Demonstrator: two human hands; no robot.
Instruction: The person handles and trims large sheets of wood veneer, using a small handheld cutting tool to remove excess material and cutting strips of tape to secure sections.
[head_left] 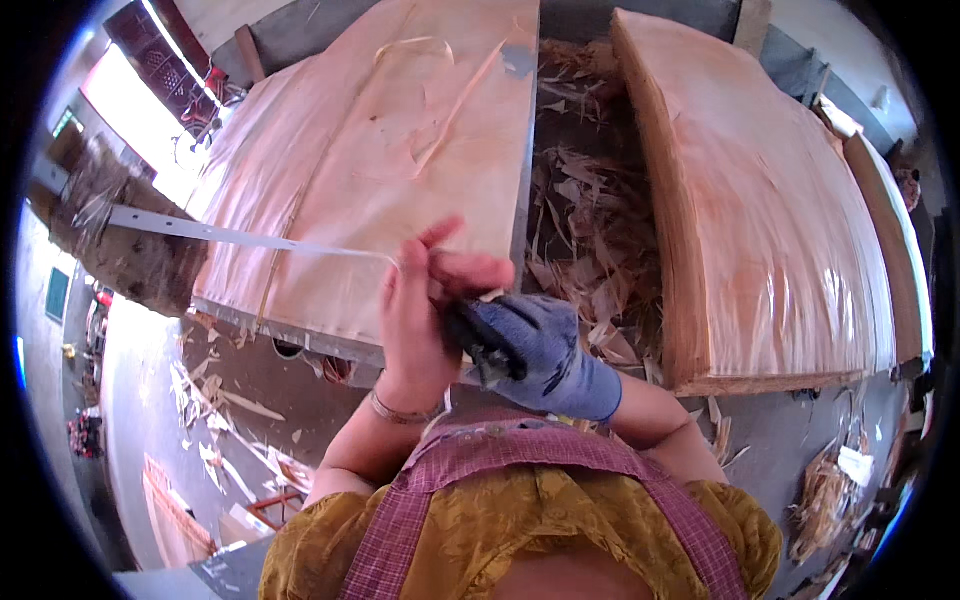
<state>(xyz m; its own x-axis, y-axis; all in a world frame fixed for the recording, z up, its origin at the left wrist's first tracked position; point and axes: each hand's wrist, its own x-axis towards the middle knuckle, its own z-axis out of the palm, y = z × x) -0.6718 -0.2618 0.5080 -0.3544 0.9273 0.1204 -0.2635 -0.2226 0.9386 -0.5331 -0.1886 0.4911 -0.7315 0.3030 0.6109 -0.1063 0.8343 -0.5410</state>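
Observation:
My bare left hand (420, 315) is raised over the near edge of a wide pale veneer sheet (380, 150). Its fingers pinch the end of a long white tape strip (240, 238), which stretches away to the left. My right hand (535, 350), in a blue-grey glove, is curled tight against the left fingertips. A small pale bit shows between them, and I cannot tell what the glove holds. A thin bracelet sits on my left wrist.
A thick stack of veneer sheets (760, 200) lies to the right. Between sheet and stack is a gap filled with wood scraps (590, 220). More scraps litter the floor (215, 400) at lower left. A dark ragged bundle (125, 240) is at the left.

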